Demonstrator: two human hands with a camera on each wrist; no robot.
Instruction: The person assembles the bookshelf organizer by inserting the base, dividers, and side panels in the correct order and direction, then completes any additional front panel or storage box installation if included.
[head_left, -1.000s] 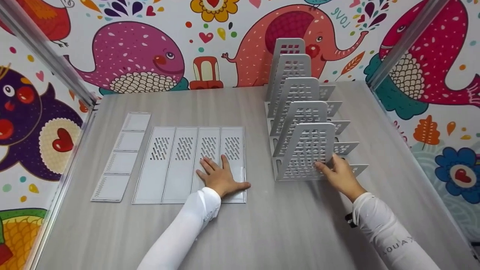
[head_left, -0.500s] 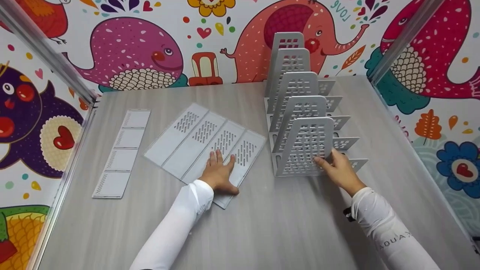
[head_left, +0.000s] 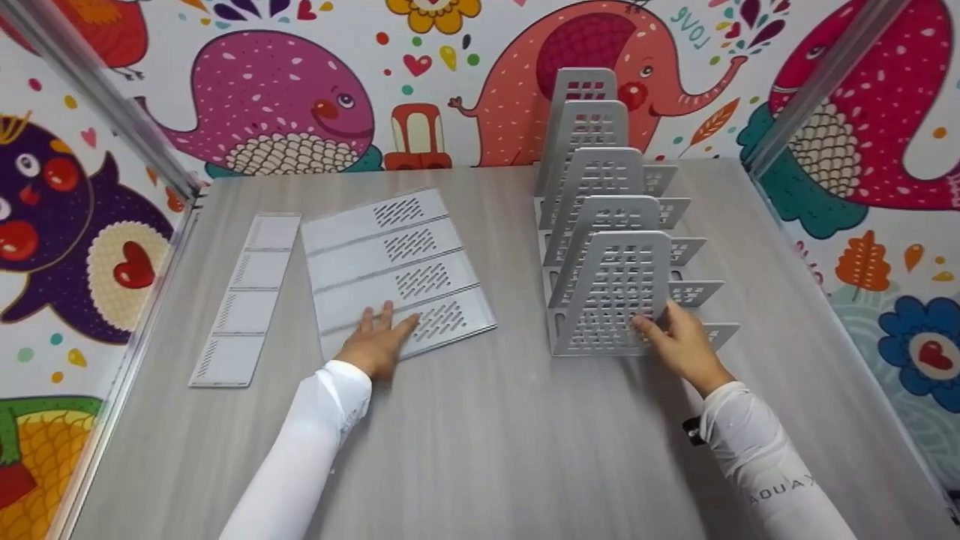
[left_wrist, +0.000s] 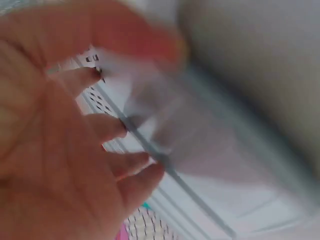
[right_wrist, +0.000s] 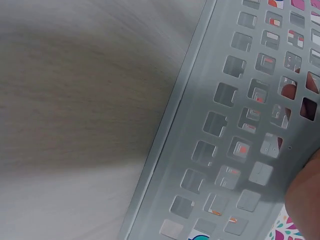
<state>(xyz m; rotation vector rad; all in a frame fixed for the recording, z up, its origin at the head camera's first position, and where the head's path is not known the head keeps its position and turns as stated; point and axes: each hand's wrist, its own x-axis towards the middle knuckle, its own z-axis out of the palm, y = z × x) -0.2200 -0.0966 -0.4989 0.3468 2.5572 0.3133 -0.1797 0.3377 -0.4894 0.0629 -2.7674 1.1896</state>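
A flat grey-white panel of folding sections with slanted slots (head_left: 360,259) lies on the table, slotted ends toward the right. My left hand (head_left: 375,341) rests on its near edge, fingers spread over the nearest section. In the left wrist view, the fingertips (left_wrist: 145,175) lie on the panel surface and the thumb crosses its blurred edge. To the right stands a grey desktop file rack (head_left: 615,277) with several upright perforated dividers in a row. My right hand (head_left: 682,345) pinches the front divider at its right side, thumb in front and fingers behind. The right wrist view shows that divider's square holes close up.
A narrow white strip of joined sections (head_left: 247,300) lies left of the panel. Patterned walls with cartoon animals (head_left: 277,97) close off the back and sides of the table (head_left: 480,465). Metal posts (head_left: 825,82) stand at the back corners.
The slotted panel has turned clockwise under my left hand, its slotted ends going from the far side to the right. My left hand has shifted leftward. My right hand keeps its grip on the rack.
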